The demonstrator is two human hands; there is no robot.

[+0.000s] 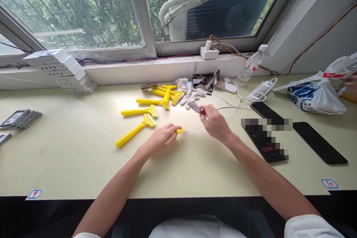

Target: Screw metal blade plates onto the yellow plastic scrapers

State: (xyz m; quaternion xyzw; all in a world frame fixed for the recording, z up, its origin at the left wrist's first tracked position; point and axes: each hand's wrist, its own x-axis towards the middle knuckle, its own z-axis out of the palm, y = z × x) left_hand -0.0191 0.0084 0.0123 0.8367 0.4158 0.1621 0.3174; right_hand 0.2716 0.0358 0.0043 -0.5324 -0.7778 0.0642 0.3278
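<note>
My left hand (164, 137) is closed over a small yellow scraper piece (179, 131) at the middle of the table; most of the piece is hidden under my fingers. My right hand (216, 122) grips a slim red-and-grey tool (196, 108), blurred by motion, whose exact kind I cannot make out. Left of my hands lies a yellow scraper (131, 134) with its blade end towards the window. Behind it lie a second yellow scraper (139, 111) and a pile of several more yellow scrapers (166, 98). White gloves (188, 91) lie crumpled beside the pile.
Black packets (205, 81), a white cable and a power strip (261, 90) lie along the back, near a water bottle (249, 67). Several phones (319, 142) lie at right. Another person's hand (351, 83) is beside a plastic bag (318, 95). White boxes (63, 70) stand back left.
</note>
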